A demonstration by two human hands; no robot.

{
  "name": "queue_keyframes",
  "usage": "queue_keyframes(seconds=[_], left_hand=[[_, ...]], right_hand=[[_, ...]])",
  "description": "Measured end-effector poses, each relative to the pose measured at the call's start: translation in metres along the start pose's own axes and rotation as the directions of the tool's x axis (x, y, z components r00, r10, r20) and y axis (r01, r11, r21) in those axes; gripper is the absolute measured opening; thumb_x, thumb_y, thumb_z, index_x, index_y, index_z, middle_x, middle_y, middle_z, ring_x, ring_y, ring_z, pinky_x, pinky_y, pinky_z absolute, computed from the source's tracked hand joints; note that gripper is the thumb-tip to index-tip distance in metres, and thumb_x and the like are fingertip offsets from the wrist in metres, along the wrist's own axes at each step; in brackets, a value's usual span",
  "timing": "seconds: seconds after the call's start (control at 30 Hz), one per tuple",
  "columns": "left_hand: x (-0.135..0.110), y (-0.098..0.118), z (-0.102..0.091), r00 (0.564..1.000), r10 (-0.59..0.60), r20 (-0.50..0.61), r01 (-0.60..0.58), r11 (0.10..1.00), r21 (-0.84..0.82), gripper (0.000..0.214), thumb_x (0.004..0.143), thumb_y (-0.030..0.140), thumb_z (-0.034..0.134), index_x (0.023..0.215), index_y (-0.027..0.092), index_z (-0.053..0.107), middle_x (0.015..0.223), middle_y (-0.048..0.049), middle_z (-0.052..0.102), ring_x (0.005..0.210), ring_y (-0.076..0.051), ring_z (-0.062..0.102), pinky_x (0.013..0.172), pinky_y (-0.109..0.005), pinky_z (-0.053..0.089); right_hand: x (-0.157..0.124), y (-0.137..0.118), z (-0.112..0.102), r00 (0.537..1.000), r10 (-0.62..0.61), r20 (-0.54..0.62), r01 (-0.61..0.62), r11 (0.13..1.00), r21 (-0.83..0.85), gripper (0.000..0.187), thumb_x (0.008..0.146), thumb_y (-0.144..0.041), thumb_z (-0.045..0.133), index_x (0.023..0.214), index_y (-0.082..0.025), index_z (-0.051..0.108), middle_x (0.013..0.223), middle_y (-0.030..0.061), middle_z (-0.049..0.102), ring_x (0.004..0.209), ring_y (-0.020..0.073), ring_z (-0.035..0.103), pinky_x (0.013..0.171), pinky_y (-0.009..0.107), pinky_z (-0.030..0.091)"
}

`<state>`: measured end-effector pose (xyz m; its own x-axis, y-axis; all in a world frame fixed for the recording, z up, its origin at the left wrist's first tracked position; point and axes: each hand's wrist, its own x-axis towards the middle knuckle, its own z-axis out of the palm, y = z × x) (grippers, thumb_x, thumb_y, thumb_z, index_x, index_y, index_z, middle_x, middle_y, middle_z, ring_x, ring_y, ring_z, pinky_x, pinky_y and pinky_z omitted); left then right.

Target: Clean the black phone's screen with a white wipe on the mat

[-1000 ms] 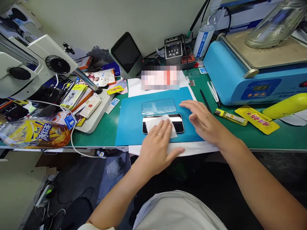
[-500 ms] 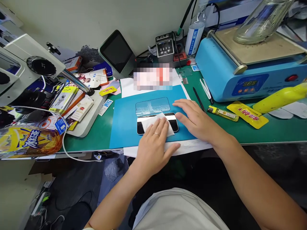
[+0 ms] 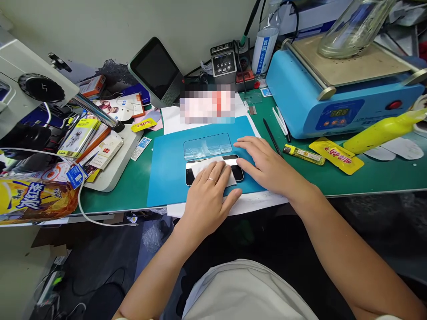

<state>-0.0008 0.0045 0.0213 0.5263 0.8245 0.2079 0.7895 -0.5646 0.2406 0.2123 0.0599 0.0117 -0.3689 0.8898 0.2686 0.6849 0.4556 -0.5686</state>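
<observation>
A black phone (image 3: 237, 171) lies screen up on a blue mat (image 3: 167, 173). My left hand (image 3: 207, 195) lies flat on a white wipe (image 3: 227, 165), pressing it onto the phone's screen with the fingers stretched out. My right hand (image 3: 263, 166) rests at the phone's right end, fingers spread, with the thumb against the phone's edge. Just behind the phone lies a clear glass screen protector (image 3: 207, 146) on the mat.
A blue heating machine (image 3: 333, 93) stands at the right, with a yellow bottle (image 3: 383, 131) and yellow packets (image 3: 335, 155) in front. A microscope (image 3: 33, 84), boxes and a snack bag (image 3: 33, 200) crowd the left. A small screen (image 3: 155, 71) and a soldering station (image 3: 224, 64) stand at the back.
My left hand has slid the wipe slightly leftward over the phone's screen. My right hand has stayed at the phone's right end. The camera has shifted a little.
</observation>
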Motion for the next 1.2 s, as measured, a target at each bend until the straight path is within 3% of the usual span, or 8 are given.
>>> queue_keyframes(seconds=[0.3,0.97,1.2], left_hand=[[0.000,-0.001,-0.001,1.000,-0.003,0.005,0.003,1.000,-0.019,0.044,0.111,0.040,0.042,0.147,0.018,0.051,0.156,-0.0150,0.054,0.150,-0.032,0.046,0.123,-0.050,0.040],[0.005,-0.002,0.004,1.000,0.010,-0.015,-0.010,1.000,0.023,0.043,0.111,0.036,0.039,0.147,0.016,0.053,0.156,-0.0154,0.054,0.149,-0.032,0.046,0.124,-0.050,0.039],[-0.006,-0.004,0.003,1.000,-0.013,-0.002,0.013,0.998,0.058,0.048,0.112,0.038,0.038,0.152,0.015,0.049,0.162,-0.0139,0.049,0.152,-0.031,0.043,0.125,-0.049,0.039]], right_hand=[[0.001,0.002,0.001,1.000,-0.001,0.010,0.001,1.000,0.015,0.046,0.104,-0.046,0.045,0.142,-0.023,0.057,0.148,0.0161,0.058,0.142,0.0366,0.048,0.117,0.062,0.040],[0.001,0.001,0.000,1.000,0.018,0.001,-0.018,0.999,0.039,0.050,0.105,-0.052,0.042,0.140,-0.020,0.059,0.146,0.0173,0.059,0.141,0.0357,0.048,0.118,0.058,0.039],[0.000,0.001,0.000,1.000,0.022,-0.010,-0.022,0.999,0.038,0.053,0.105,-0.055,0.041,0.141,-0.020,0.059,0.147,0.0176,0.059,0.141,0.0368,0.049,0.117,0.058,0.040]])
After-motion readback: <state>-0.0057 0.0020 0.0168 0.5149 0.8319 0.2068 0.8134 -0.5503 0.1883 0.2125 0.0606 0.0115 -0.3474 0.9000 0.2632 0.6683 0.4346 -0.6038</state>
